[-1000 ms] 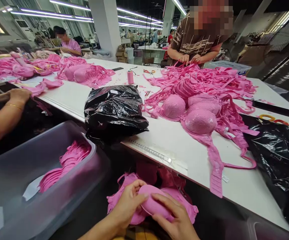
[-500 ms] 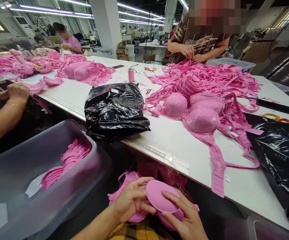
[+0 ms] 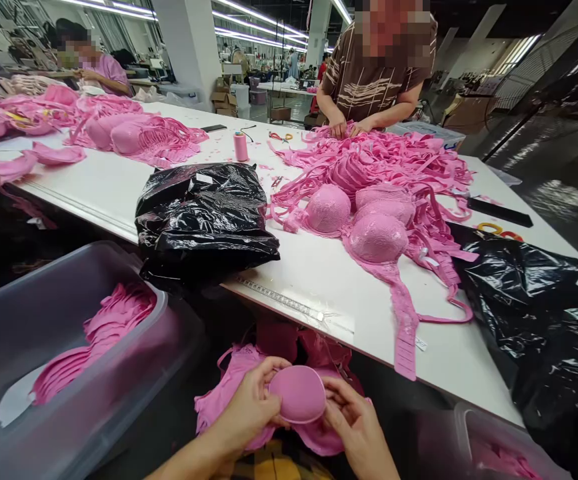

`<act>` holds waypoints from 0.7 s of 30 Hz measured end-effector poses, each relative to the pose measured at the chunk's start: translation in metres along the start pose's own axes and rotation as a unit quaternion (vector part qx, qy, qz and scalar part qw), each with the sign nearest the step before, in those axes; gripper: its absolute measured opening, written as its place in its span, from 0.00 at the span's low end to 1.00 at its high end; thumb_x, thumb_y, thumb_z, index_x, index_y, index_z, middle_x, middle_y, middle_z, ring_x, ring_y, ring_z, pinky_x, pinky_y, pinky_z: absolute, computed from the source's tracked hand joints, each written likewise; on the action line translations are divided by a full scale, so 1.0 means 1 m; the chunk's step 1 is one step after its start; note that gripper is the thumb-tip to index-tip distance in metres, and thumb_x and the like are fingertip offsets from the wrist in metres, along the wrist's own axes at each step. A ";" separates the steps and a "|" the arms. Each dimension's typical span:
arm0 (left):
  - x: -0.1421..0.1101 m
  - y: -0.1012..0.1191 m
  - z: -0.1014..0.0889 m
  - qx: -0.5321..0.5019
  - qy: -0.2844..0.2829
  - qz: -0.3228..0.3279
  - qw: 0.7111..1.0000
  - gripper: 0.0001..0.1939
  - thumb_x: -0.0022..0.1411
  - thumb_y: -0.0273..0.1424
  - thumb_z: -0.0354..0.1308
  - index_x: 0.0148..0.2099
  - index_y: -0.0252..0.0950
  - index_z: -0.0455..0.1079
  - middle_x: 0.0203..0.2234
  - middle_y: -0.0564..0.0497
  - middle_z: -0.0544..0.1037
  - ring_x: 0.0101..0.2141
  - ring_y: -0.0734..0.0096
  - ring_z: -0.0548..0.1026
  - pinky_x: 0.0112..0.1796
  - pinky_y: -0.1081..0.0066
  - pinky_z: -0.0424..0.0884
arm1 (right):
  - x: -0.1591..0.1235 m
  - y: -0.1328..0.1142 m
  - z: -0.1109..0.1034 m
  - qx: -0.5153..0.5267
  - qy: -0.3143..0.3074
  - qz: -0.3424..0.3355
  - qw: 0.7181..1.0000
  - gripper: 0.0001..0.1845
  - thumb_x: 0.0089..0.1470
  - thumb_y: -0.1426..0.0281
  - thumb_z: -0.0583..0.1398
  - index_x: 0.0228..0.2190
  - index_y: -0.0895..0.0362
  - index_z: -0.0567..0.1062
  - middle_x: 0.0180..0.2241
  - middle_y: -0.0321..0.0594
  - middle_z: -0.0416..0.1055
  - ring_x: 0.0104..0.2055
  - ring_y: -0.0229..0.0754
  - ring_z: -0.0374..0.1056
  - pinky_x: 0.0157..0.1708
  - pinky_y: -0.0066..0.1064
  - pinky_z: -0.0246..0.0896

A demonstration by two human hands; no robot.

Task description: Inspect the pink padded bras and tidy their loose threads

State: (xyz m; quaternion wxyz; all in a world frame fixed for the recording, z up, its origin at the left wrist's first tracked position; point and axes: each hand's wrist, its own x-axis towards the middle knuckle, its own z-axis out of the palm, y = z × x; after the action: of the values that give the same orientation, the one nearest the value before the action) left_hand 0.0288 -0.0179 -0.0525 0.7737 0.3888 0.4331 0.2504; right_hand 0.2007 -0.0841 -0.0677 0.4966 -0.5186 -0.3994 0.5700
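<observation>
Low in front of me, over my lap, is a rounded pink bra pad, its smooth face turned up. My left hand pinches its left edge, thumb on top. At its right edge, my right hand is closed with curled fingers; the fingertips are partly hidden, and they may also touch cloth there. A pink lace bra lies beneath both hands, spread over my lap and below the table edge. Much of it is covered by the pad and hands.
A white table carries a black plastic bag, a pile of pink bras and a thread spool. Left stands a grey bin holding stacked pink pads. Another black bag hangs at right. A co-worker stands opposite.
The pad has tilted and shifted slightly left. My right hand has moved from across its top to its right edge. The view has swung to the right.
</observation>
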 end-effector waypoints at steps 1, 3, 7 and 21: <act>0.000 0.000 -0.001 0.043 0.008 0.014 0.999 0.22 0.41 0.22 0.53 0.43 0.37 0.65 0.36 0.49 0.71 0.31 0.67 0.72 0.28 0.71 0.71 | 0.000 -0.002 0.000 0.000 -0.012 0.010 1.000 0.20 0.52 0.58 0.59 0.43 0.56 0.73 0.38 0.48 0.74 0.35 0.45 0.72 0.29 0.31 0.70; -0.002 0.002 -0.003 0.139 0.040 0.051 0.988 0.23 0.40 0.20 0.50 0.42 0.35 0.68 0.36 0.48 0.74 0.36 0.63 0.73 0.35 0.70 0.70 | -0.001 -0.005 -0.002 -0.002 -0.035 0.027 0.999 0.21 0.52 0.57 0.59 0.45 0.55 0.72 0.38 0.47 0.74 0.33 0.45 0.71 0.24 0.30 0.69; -0.006 0.009 -0.006 0.282 0.075 0.090 0.952 0.26 0.40 0.19 0.50 0.44 0.37 0.72 0.41 0.48 0.76 0.44 0.58 0.71 0.47 0.67 0.64 | -0.001 -0.007 -0.003 -0.009 -0.053 0.050 0.997 0.24 0.51 0.56 0.59 0.48 0.55 0.70 0.37 0.45 0.72 0.29 0.41 0.69 0.20 0.26 0.66; -0.004 0.013 -0.002 0.141 -0.018 -0.025 0.990 0.11 0.45 0.28 0.59 0.35 0.34 0.72 0.29 0.51 0.75 0.31 0.68 0.71 0.31 0.73 0.64 | -0.018 0.009 -0.005 -0.033 -0.095 0.014 0.995 0.26 0.52 0.58 0.59 0.52 0.47 0.65 0.32 0.39 0.73 0.26 0.39 0.71 0.25 0.27 0.67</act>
State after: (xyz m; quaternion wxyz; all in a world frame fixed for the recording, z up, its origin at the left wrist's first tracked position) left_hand 0.0243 -0.0125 -0.0406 0.7248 0.4876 0.4596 0.1602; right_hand 0.2042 -0.1036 -0.0732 0.4314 -0.4834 -0.4561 0.6101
